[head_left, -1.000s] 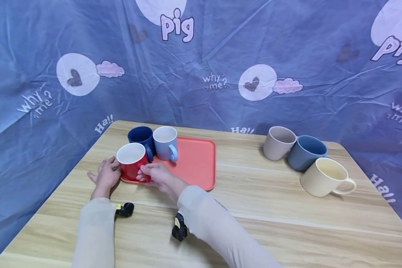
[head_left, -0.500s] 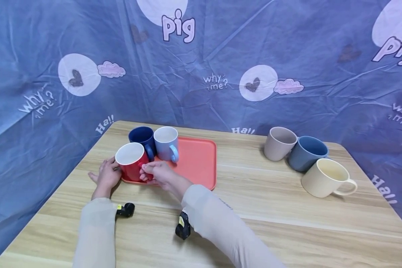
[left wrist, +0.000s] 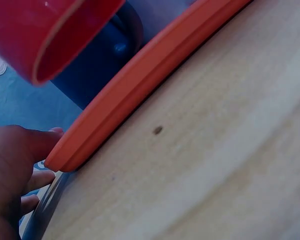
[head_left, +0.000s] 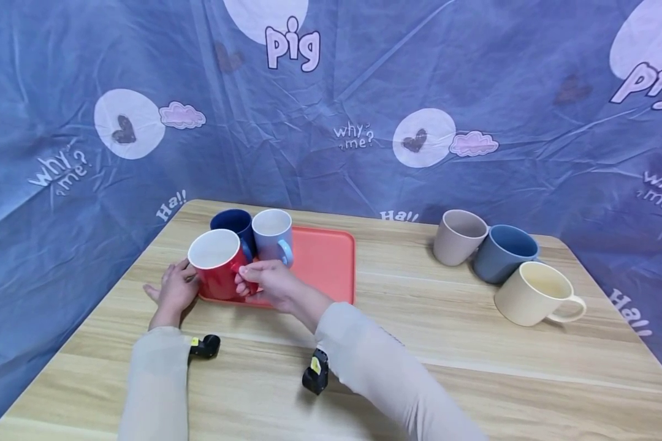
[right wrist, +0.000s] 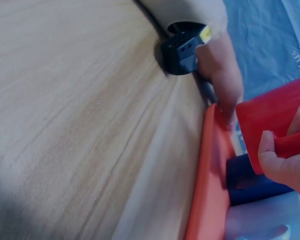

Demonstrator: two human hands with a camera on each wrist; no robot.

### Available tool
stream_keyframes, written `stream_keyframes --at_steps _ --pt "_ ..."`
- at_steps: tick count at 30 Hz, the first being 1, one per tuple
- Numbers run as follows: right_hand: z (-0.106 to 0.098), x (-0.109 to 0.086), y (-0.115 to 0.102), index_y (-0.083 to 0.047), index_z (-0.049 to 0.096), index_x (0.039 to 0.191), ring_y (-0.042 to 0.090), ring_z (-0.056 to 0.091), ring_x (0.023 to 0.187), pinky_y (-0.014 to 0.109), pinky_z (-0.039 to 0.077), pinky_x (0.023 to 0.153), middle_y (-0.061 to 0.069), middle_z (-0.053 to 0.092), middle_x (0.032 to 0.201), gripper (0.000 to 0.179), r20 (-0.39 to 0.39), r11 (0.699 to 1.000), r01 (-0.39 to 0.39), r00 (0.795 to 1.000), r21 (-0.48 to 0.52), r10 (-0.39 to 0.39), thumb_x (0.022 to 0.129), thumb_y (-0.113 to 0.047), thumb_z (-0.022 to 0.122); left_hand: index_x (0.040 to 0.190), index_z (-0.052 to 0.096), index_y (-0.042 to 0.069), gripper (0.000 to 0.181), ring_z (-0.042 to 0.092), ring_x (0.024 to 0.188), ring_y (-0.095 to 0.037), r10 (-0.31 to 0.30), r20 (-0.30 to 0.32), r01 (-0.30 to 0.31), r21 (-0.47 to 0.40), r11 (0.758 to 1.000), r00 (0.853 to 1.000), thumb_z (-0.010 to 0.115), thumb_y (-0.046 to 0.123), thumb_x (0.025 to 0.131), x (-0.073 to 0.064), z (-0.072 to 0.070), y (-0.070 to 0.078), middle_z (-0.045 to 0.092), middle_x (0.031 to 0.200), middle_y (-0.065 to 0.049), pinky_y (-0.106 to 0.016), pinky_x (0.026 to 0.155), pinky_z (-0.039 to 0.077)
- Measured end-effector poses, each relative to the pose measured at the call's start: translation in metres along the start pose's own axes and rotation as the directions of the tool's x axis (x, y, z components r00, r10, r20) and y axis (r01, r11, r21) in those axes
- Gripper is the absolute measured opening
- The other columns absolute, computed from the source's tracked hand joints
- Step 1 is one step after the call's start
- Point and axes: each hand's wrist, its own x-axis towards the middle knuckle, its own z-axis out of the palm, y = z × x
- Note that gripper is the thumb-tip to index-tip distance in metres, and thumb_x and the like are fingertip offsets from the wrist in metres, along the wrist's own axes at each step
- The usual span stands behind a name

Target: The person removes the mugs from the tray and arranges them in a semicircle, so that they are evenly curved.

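In the head view my right hand [head_left: 273, 282] grips the handle of a red mug [head_left: 217, 278] with a white inside. Both wrist views show this mug tilted and raised above the tray. My left hand [head_left: 178, 288] holds the left edge of the coral tray [head_left: 325, 263]; in the left wrist view one digit lies over the rim at the corner and other fingers are outside it. On the tray behind the red mug stand a dark blue mug [head_left: 232, 220] and a light blue mug [head_left: 270, 236], side by side. The red mug partly hides the dark blue one.
Grouped at the table's right are a grey-beige cup [head_left: 458, 239], a slate-blue mug [head_left: 502, 254] and a cream mug [head_left: 529, 294] with its handle to the right. Blue printed cloth [head_left: 331, 165] hangs behind the wooden table [head_left: 419, 318].
The red mug has risen slightly and looks more tilted, with my right hand on its handle. My right forearm has swung to the right. My left hand stays at the tray edge.
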Motion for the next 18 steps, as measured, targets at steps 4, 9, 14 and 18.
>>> stream_keyframes --at_steps 4,9,14,18 --pt "-0.004 -0.007 -0.006 0.016 0.052 0.09 0.013 0.052 0.056 0.034 0.047 0.068 0.006 0.055 0.061 0.022 0.041 0.999 0.035 0.999 0.042 -0.036 0.088 -0.006 0.047 0.115 0.053 0.003 0.041 0.013 0.124 -0.04 -0.007 0.0 0.007 -0.007 1.0 1.0 0.041 0.032 0.088 0.0 0.0 -0.001 0.03 0.133 -0.021 -0.064 0.082 -0.018" --pt "-0.013 -0.019 -0.014 0.014 0.051 0.091 0.013 0.051 0.058 0.034 0.046 0.071 0.005 0.055 0.063 0.02 0.076 0.996 0.066 0.995 0.065 -0.071 0.089 -0.005 0.044 0.114 0.055 0.005 0.046 0.012 0.124 -0.04 -0.004 -0.017 0.003 -0.017 1.0 1.0 0.04 0.041 0.088 -0.001 0.0 -0.001 0.029 0.133 -0.02 -0.063 0.082 -0.02" --pt "-0.024 -0.031 -0.02 0.011 0.052 0.088 0.014 0.051 0.059 0.035 0.045 0.07 0.006 0.055 0.066 0.017 0.046 0.993 0.081 0.995 0.087 -0.085 0.088 -0.004 0.044 0.113 0.056 0.008 0.046 0.011 0.124 -0.041 0.004 -0.011 -0.004 -0.015 1.0 1.0 0.039 0.042 0.089 -0.002 0.001 0.0 0.029 0.133 -0.021 -0.063 0.082 -0.02" --pt "-0.035 -0.039 -0.023 0.006 0.053 0.085 0.014 0.051 0.06 0.031 0.045 0.066 0.006 0.055 0.067 0.014 0.039 0.988 0.104 0.993 0.118 -0.11 0.089 -0.003 0.043 0.113 0.056 0.007 0.044 0.011 0.124 -0.041 0.007 -0.017 -0.007 -0.01 1.0 1.0 0.039 0.04 0.089 -0.003 0.001 -0.001 0.029 0.133 -0.021 -0.063 0.082 -0.02"
